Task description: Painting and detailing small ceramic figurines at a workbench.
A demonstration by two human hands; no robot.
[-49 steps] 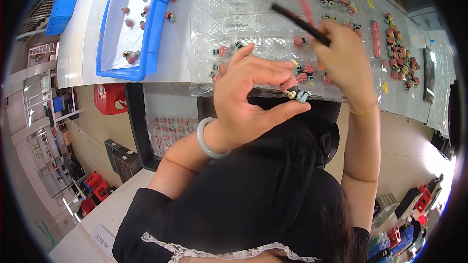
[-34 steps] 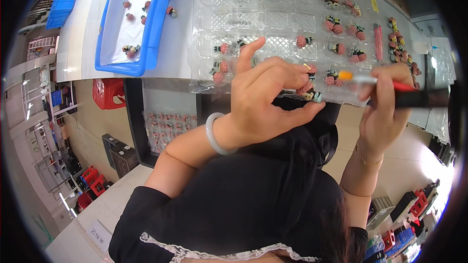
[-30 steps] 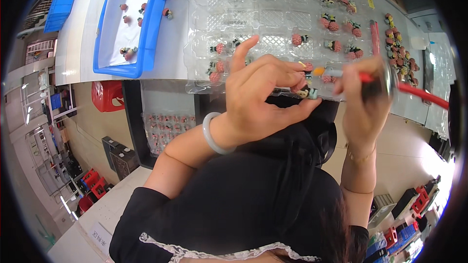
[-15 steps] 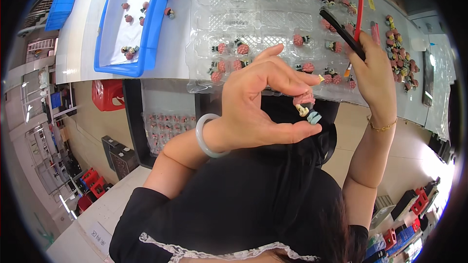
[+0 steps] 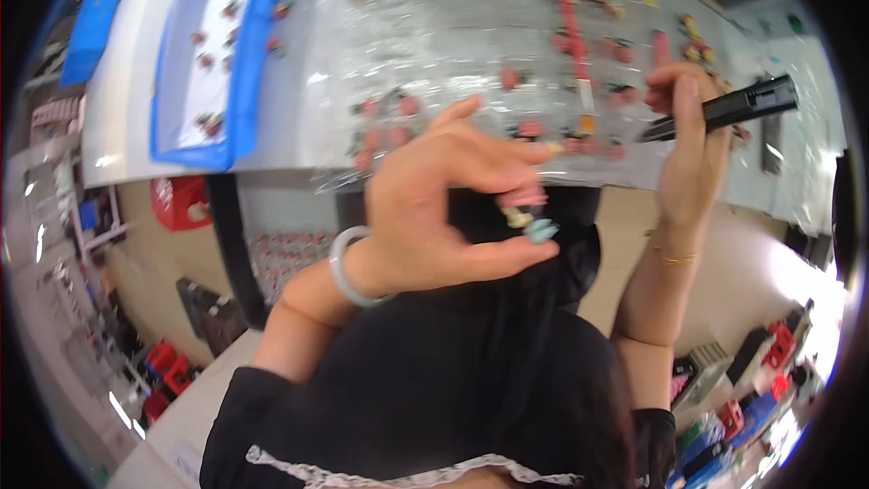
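Blue tray holds small figures; left hand pinches a figure; right hand has lowered, gripping a black tool.

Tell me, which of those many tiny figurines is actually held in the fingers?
The small pale teal and cream figurine, pinched between the left hand's thumb and fingertips. All the pink and red ones lie on the clear plastic tray.

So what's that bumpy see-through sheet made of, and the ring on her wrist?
The see-through sheet looks like thin glossy clear plastic: it glints, and pockets are pressed into it. The bangle on the left hand looks like smooth pale jade or glass: milky and shiny. I can't tell which.
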